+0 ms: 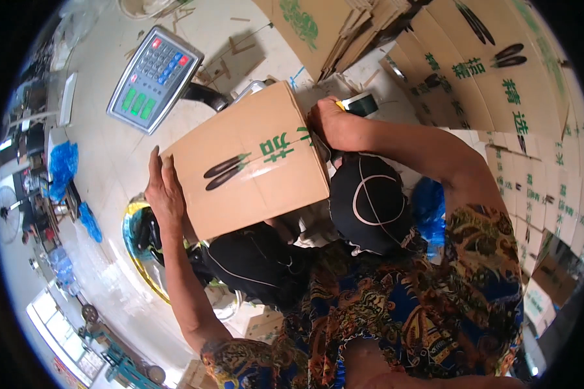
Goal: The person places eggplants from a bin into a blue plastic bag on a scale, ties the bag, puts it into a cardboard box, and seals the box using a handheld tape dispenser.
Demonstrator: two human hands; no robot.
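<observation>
A cardboard box [253, 160] printed with eggplants and green writing stands closed before my knees, with clear tape across its top. My left hand [164, 187] lies flat against the box's left side, fingers straight. At the box's right edge, my right hand [331, 124] is closed around a tape dispenser [360, 104] with a yellow part and a dark end. Past the box's far left corner rises the keypad and display head of a digital scale [155, 80]. A yellow-rimmed basket [131, 262] holding dark eggplants [148, 233] is beside my left forearm.
Flattened cartons [301, 29] lean at the top, and more printed cartons [491, 73] are stacked at the right. Cardboard scraps [233, 46] litter the floor. Blue plastic [428, 209] lies beside my right knee. A light tub [146, 7] sits at the top edge.
</observation>
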